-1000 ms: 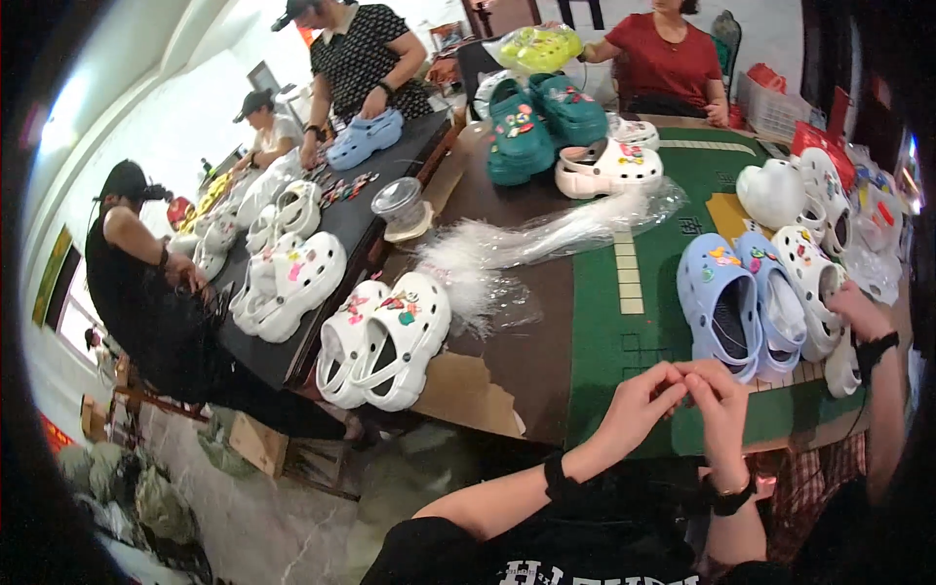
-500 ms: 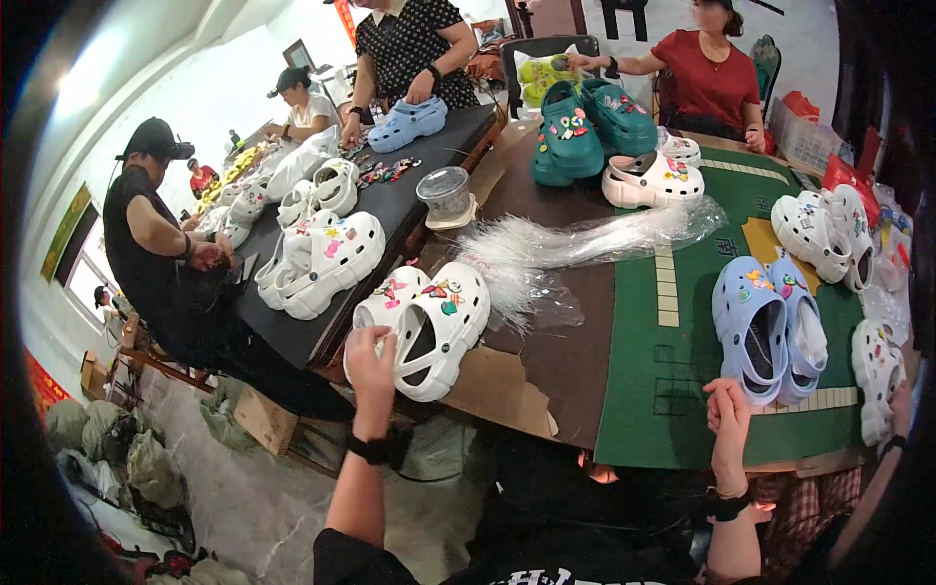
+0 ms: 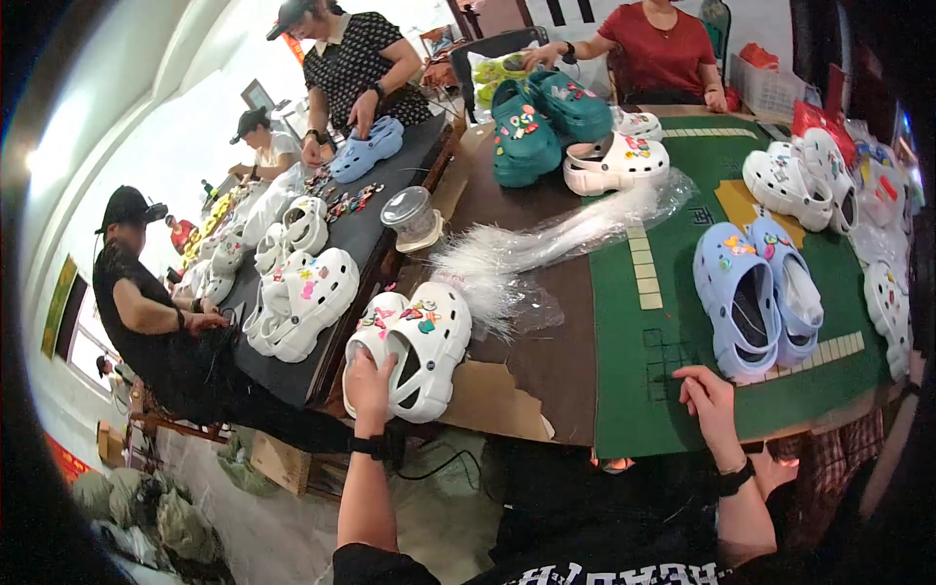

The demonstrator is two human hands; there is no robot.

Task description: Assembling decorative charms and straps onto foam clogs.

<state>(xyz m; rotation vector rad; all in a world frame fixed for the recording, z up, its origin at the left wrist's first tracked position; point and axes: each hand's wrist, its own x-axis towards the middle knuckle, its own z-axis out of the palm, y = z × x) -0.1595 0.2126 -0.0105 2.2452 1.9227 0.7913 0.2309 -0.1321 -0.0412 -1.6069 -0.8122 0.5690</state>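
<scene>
A pair of white clogs with colourful charms stands at the table's near left edge. My left hand (image 3: pixel 369 388) grips the heel end of the left white clog (image 3: pixel 359 343), thumb toward the other shoe; some fingertips are hidden. The right white clog (image 3: pixel 435 341) stands close against it. Over the green mat (image 3: pixel 624 390), my right hand (image 3: pixel 712 405) is empty, its fingers loosely bent and apart. It is nearest to a pair of lavender clogs (image 3: pixel 726 292) with charms, just beyond it. A bundle of clear plastic strands (image 3: pixel 526 258) lies between the two pairs.
Dark green clogs (image 3: pixel 526 146), a white clog (image 3: pixel 616 164) and another white pair (image 3: pixel 786 185) stand farther back. A lidded clear tub (image 3: pixel 409 214) sits near the black table (image 3: pixel 336 234), where co-workers handle shoes. A person in red (image 3: pixel 663 49) is across the table.
My left hand has come onto the left white clog's heel end and grips it. My right hand has drawn slightly left, its fingers loosening. The whole view has shifted a little.
</scene>
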